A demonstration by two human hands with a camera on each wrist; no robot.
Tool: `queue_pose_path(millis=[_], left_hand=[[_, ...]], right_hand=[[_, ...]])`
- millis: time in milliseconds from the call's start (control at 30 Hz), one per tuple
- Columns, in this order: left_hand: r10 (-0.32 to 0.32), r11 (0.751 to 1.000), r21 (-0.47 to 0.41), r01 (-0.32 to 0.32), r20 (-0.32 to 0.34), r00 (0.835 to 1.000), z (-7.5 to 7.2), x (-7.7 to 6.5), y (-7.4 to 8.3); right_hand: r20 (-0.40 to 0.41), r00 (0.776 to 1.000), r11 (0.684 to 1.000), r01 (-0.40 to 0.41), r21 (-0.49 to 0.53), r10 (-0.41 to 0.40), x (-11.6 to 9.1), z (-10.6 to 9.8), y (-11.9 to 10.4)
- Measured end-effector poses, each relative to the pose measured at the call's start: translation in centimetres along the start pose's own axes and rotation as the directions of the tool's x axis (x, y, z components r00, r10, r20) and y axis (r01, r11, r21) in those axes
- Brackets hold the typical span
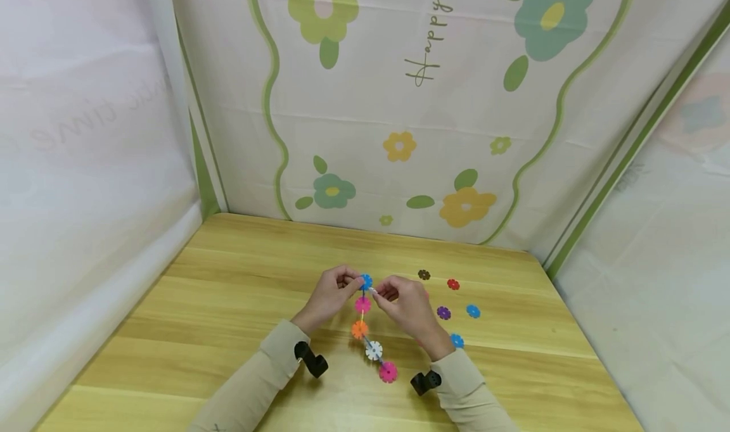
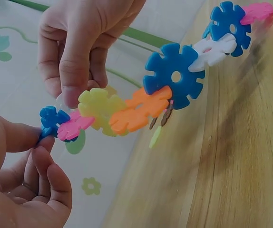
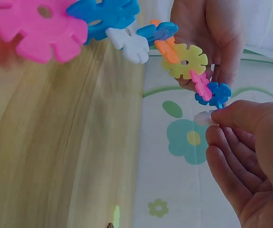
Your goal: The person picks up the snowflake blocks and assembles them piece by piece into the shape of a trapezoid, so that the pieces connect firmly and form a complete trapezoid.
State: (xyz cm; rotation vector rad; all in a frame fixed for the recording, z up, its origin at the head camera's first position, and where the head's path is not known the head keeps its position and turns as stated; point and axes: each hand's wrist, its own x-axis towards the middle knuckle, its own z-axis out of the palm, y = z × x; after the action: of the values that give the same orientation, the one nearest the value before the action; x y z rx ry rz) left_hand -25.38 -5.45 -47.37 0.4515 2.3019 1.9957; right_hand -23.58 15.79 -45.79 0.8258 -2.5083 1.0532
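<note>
My left hand [image 1: 331, 296] pinches a blue snowflake disc [image 2: 53, 118] between thumb and finger, at the upper end of a chain of slotted discs. My right hand [image 1: 407, 302] holds a white snowflake disc [image 3: 204, 118] by its edge, right at that blue one. From there the chain runs back toward the body through a pink disc [image 2: 76, 125], a yellow disc [image 2: 101, 109], an orange disc [image 2: 141, 111], a blue disc [image 2: 175, 76] and several more. A pink disc [image 1: 388, 372] forms its near end. Fingertips cover part of the white disc.
Loose discs lie on the wooden table [image 1: 228, 273] to the right: brown [image 1: 424, 274], red [image 1: 453, 284], purple [image 1: 443, 313] and blue [image 1: 473, 311] among them. Another blue disc [image 1: 457, 341] sits beside my right wrist. Flower-printed cloth walls [image 1: 353, 102] enclose the table's back and sides.
</note>
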Motion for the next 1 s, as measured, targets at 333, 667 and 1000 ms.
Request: queue_pose_path(millis=[333, 667, 1000], left_hand=[[0.052, 0.999, 0.012, -0.052, 0.013, 0.999, 0.1, -0.1, 0.3], [-0.01, 1.0, -0.009, 0.009, -0.043, 0.999, -0.5, 0.4, 0.4], [-0.047, 0.998, -0.034, 0.044, -0.092, 0.995, -1.5, 0.3, 0.3]], right_hand=[[-0.06, 0.979, 0.968, 0.18, -0.173, -0.192, 0.6, 0.0, -0.9], [0.058, 0.993, 0.99, 0.103, -0.094, -0.098, 1.3, -2.4, -0.6], [0.296, 0.942, 0.974, -0.101, -0.203, 0.159, -2.5, -7.1, 2.6]])
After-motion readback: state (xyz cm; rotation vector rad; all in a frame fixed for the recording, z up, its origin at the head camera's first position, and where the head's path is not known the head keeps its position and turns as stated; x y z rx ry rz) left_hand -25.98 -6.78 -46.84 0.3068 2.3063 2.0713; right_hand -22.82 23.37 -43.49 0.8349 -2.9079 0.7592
